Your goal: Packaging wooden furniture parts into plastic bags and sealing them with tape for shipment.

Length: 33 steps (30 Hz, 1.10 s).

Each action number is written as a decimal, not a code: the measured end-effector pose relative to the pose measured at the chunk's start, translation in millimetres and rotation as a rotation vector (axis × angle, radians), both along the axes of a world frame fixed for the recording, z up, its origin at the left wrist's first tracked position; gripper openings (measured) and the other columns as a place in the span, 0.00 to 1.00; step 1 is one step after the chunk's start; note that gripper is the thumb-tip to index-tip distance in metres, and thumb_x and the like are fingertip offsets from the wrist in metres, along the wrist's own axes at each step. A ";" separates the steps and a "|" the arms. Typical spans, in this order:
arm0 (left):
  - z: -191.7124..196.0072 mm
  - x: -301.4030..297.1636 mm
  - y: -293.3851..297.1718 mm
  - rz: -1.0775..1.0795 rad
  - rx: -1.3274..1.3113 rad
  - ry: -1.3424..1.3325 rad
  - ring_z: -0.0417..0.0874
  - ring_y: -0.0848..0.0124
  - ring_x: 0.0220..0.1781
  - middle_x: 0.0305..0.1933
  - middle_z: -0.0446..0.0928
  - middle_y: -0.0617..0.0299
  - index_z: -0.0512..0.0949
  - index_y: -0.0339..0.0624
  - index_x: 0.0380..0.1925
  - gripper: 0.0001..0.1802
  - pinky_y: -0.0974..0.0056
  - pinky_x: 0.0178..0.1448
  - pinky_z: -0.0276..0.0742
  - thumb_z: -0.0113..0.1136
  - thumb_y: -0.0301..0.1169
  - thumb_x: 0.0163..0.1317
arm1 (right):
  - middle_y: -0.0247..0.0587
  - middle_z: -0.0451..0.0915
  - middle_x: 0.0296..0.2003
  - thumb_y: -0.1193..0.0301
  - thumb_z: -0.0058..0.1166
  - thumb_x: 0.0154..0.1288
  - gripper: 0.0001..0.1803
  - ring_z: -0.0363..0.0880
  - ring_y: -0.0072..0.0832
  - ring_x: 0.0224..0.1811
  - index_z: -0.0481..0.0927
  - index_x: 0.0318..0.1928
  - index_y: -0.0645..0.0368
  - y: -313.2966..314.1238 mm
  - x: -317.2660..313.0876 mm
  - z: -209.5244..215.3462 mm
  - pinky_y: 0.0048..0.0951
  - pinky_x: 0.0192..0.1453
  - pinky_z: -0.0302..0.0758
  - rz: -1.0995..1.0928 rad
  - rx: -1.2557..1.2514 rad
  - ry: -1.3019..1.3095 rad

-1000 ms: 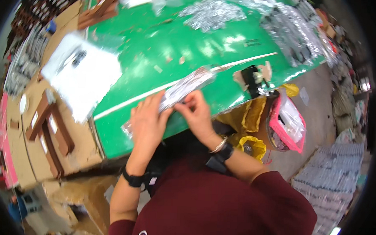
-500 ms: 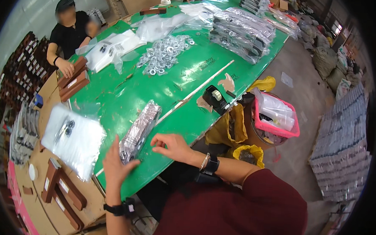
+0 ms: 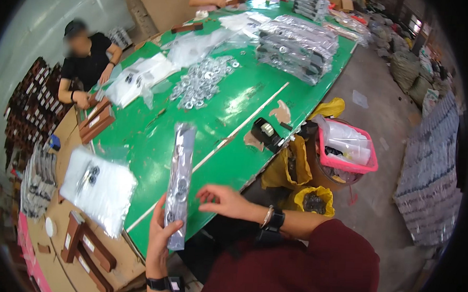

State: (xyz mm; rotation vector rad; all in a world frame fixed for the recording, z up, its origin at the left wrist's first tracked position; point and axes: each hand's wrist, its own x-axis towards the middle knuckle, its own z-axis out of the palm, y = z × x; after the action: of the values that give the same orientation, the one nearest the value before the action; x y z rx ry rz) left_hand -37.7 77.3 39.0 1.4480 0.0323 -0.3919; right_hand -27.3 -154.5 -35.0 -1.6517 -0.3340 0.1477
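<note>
My left hand (image 3: 163, 234) grips the lower end of a long, narrow package in shiny clear plastic (image 3: 180, 180), with dark round marks on it. The package points away from me, raised over the green table. To its right, my right hand (image 3: 222, 202) is apart from it, fingers half bent and spread, with nothing in them. A stack of flat clear plastic bags (image 3: 104, 192) with dark round prints lies to the left. Past the package, a heap of small clear packets with metal rings (image 3: 197, 84) rests on the green table (image 3: 140, 147).
A black tape dispenser (image 3: 267, 134) stands at the table's right edge. Beyond it are yellow sacks (image 3: 290, 164) and a pink basket (image 3: 372, 152). Wrapped packages (image 3: 296, 47) are piled at the back. Brown bars (image 3: 91, 249) lie on cardboard at lower left. A co-worker (image 3: 89, 61) handles brown bars at far left.
My left hand has closed round the package's near end and lifted it, turning it more upright in the picture. My right hand stays to its right. The co-worker's second hand has come down.
</note>
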 end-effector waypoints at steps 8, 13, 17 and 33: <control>1.2 5.2 -13.6 -0.097 -0.282 0.264 0.77 0.63 0.65 0.66 0.74 0.53 0.59 0.35 0.74 0.50 0.61 0.69 0.71 0.73 0.30 0.50 | 0.37 0.83 0.47 0.70 0.66 0.63 0.22 0.81 0.23 0.46 0.77 0.57 0.60 -53.5 0.5 34.8 0.25 0.48 0.75 -0.166 -0.048 -0.135; 10.2 2.2 -57.5 -0.135 -0.313 0.080 0.75 0.62 0.67 0.69 0.70 0.51 0.54 0.36 0.76 0.52 0.59 0.71 0.69 0.72 0.35 0.56 | 0.48 0.71 0.64 0.65 0.65 0.67 0.47 0.73 0.34 0.63 0.50 0.77 0.57 -35.7 -11.4 24.9 0.37 0.67 0.70 -0.053 0.334 0.071; 9.8 10.6 -104.7 -0.238 -0.013 -0.317 0.67 0.59 0.74 0.76 0.61 0.50 0.47 0.36 0.78 0.56 0.56 0.75 0.64 0.73 0.39 0.57 | 0.42 0.71 0.63 0.65 0.60 0.71 0.40 0.72 0.29 0.64 0.54 0.75 0.60 -31.5 -14.9 50.5 0.35 0.69 0.69 -0.193 0.488 0.071; -27.3 3.2 -38.2 -0.085 0.154 -0.170 0.77 0.60 0.67 0.70 0.71 0.48 0.56 0.43 0.77 0.35 0.59 0.67 0.73 0.56 0.32 0.73 | 0.51 0.75 0.65 0.58 0.72 0.52 0.45 0.73 0.44 0.67 0.70 0.70 0.60 -339.1 166.1 52.9 0.39 0.70 0.67 -0.902 -0.855 -0.490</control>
State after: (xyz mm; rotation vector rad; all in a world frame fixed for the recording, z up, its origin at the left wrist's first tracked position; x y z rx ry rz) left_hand -34.5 39.1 11.7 1.6343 -0.1385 -0.3400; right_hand 138.8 -493.6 17.8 -2.5200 0.1787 -0.9204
